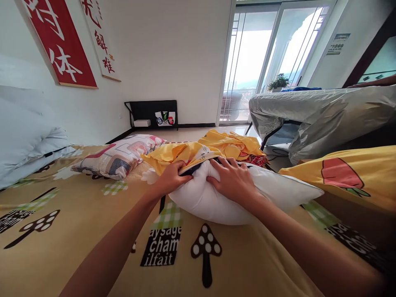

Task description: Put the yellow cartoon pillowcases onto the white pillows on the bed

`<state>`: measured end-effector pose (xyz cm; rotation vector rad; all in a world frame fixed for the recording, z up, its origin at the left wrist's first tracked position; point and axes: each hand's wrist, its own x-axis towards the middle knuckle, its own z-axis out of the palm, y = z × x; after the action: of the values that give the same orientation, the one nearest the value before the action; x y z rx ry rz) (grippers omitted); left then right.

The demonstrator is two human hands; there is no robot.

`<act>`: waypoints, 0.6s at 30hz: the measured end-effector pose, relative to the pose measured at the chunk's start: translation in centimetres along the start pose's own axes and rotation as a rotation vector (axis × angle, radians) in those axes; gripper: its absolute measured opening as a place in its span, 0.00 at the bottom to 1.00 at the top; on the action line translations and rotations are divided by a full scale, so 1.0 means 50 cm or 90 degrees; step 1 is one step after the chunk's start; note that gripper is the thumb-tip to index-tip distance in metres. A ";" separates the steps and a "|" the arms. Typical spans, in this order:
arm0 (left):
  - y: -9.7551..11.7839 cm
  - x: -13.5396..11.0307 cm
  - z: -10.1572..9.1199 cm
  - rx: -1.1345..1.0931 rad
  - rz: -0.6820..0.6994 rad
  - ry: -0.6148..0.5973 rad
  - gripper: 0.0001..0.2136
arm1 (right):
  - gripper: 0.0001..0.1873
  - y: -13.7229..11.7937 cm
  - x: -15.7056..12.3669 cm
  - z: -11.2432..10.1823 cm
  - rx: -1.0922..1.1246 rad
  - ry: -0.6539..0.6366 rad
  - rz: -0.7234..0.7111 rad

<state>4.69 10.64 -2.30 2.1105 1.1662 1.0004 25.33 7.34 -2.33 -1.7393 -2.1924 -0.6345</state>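
A white pillow lies on the bed in front of me, its far edge at the opening of a yellow pillowcase with a cartoon print. My left hand is closed on the near edge of that pillowcase, thumb on top, at the pillow's left end. Thumb and fingers of my right hand grip the white pillow's upper side, the fingertips at the case's dark-lined opening. How far the pillow reaches inside the case is hidden.
A patterned pillow lies to the left on the brown printed bed sheet. More yellow fabric is bunched behind, and a yellow piece with a carrot print is at right. A plastic-covered table stands beyond, near sliding glass doors.
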 end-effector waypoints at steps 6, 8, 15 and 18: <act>0.027 -0.005 0.081 0.352 0.101 0.153 0.07 | 0.18 -0.041 0.002 0.011 -0.048 0.028 -0.017; 0.014 -0.014 0.107 0.441 0.149 0.219 0.07 | 0.15 -0.042 0.002 0.019 -0.050 0.034 -0.017; -0.006 -0.078 0.050 0.285 0.190 0.129 0.12 | 0.20 -0.007 -0.017 0.035 -0.022 0.103 0.000; -0.015 -0.096 -0.008 0.275 0.147 -0.010 0.19 | 0.20 -0.003 -0.021 0.035 -0.008 0.111 -0.002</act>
<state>2.30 6.87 -4.28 2.6365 1.2385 0.8852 25.52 7.26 -4.36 -1.6215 -2.0763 -0.7724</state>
